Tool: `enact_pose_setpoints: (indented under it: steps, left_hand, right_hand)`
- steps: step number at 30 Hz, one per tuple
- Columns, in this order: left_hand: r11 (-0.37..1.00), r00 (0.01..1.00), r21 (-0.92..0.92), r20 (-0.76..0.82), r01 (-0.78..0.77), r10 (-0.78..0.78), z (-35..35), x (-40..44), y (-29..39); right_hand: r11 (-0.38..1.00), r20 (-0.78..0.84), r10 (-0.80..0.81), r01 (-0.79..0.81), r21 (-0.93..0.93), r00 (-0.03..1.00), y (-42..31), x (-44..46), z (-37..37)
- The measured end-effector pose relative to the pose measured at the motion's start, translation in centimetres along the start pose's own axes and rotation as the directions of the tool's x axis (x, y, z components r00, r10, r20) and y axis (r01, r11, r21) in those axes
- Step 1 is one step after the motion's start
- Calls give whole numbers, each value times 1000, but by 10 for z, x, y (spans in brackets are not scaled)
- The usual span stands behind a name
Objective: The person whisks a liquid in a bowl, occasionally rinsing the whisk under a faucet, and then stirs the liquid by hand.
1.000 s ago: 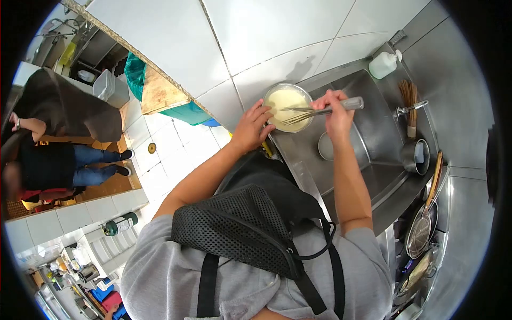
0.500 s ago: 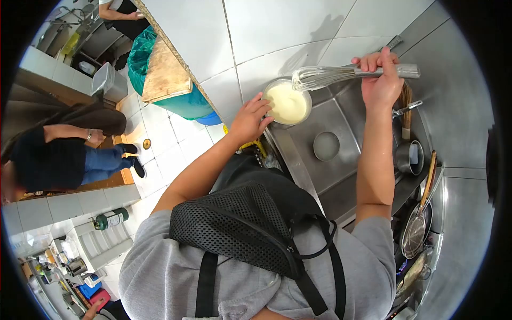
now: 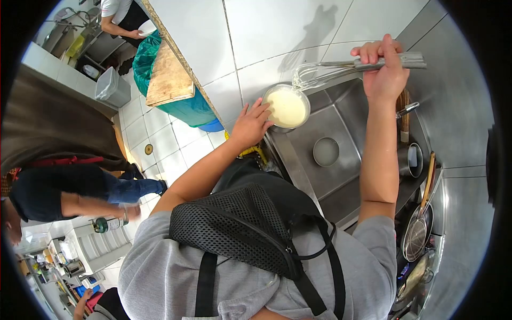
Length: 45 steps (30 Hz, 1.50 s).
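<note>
My right hand (image 3: 386, 69) grips the metal handle of a whisk (image 3: 330, 73), held above the sink's far side. Pale batter clings to the whisk's wire end, which is over the edge of a bowl. That bowl (image 3: 290, 127) contains smooth, pale yellow batter (image 3: 286, 106) and rests at the sink's left corner by the tiled wall. Around its near-left rim, my left hand (image 3: 253, 124) holds it with fingers and thumb.
A steel sink (image 3: 325, 184) with a small round metal bowl (image 3: 326, 152) lies below. On the right are a pot (image 3: 410, 159), a brush (image 3: 404, 117) and a strainer (image 3: 415, 240). Another person (image 3: 58, 192) is at left, beyond a wood-topped green bin (image 3: 170, 77).
My right hand and the whisk have risen slightly, and the whisk's wires have spread apart. My left hand stays at the bowl. The person at left has moved.
</note>
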<state>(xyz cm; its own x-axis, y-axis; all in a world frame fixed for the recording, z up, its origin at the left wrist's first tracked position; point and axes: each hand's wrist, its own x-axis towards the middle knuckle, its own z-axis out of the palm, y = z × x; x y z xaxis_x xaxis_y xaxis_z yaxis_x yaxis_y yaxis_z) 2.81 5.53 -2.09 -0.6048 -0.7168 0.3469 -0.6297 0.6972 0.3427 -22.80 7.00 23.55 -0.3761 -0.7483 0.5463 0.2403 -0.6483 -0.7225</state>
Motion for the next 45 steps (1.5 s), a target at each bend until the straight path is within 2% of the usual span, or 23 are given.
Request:
enact_pose_setpoints:
  steps: [2,7,10,12,14,16,18,21,23,27,29,30,32,33,34,36,37,39,40,42,43,44,45]
  left_hand:
    - [999,1000,38,-6,-14,14,-1,0,3]
    - [994,999,95,-16,-49,51,2,0,-1]
    - [994,996,68,-31,-83,85,4,1,-5]
    - [996,996,10,-16,-91,91,2,2,-7]
    - [995,995,-18,-19,-94,93,1,2,-9]
    - [994,996,-52,-11,-93,92,2,3,-11]
    - [991,994,-85,-52,-105,101,5,2,-14]
    - [983,988,-114,-63,-146,139,6,4,-21]
    - [978,986,-131,-76,-160,151,6,5,-24]
    - [969,978,-156,-107,-194,179,7,7,-32]
    - [965,977,-168,-108,-201,185,6,7,-35]
    - [963,976,-174,-113,-206,188,8,9,-35]
    - [965,976,-173,-126,-199,178,11,7,-34]
    - [968,975,-156,-139,-197,176,12,8,-35]
    - [969,977,-160,-137,-187,165,14,7,-36]
    - [966,969,-153,-166,-209,183,13,7,-38]
    - [967,969,-152,-166,-206,180,12,8,-38]
    - [969,971,-140,-151,-204,183,12,7,-36]
    - [971,972,-141,-156,-196,174,13,7,-35]
    - [973,973,-148,-176,-178,151,14,5,-35]
    - [975,974,-142,-174,-171,146,15,3,-35]
    - [973,971,-145,-184,-177,149,15,4,-36]
    - [972,969,-148,-194,-184,154,15,5,-36]
  right_hand:
    - [1000,12,12,-12,20,1000,12,-3,-4]
    - [996,-118,45,-53,-66,992,54,-17,-10]
    - [996,-176,27,-40,-74,984,77,-27,-16]
    - [995,-275,60,-79,-57,960,88,-37,-15]
    - [997,-269,57,-67,-28,962,104,-46,-20]
    - [975,-230,110,-150,-161,967,115,-55,-23]
    - [958,-236,159,-207,-197,959,121,-58,-26]
    - [951,-338,194,-261,-166,921,126,-54,-26]
    - [967,-526,172,-243,-69,833,135,-58,-26]
    - [978,-550,195,-204,46,812,152,-67,-20]
    - [934,-319,319,-353,-54,892,138,-66,-26]
    - [932,-314,320,-356,-63,894,137,-59,-29]
    - [956,-469,82,-203,-214,879,139,-52,-35]
    - [975,-531,40,-150,-167,847,146,-54,-34]
    - [973,-527,49,-160,-168,848,150,-59,-34]
    - [962,-391,268,-266,62,881,153,-68,-35]
    - [961,-389,271,-267,64,881,150,-64,-41]
    - [943,-443,246,-318,-95,862,141,-53,-58]
    - [942,-436,251,-322,-97,864,146,-52,-59]
    - [989,-627,83,-140,-43,774,163,-59,-55]
    - [983,-597,177,-172,65,782,169,-66,-50]
    - [982,-595,182,-171,76,783,167,-65,-52]
    - [962,-480,260,-270,50,838,158,-61,-52]
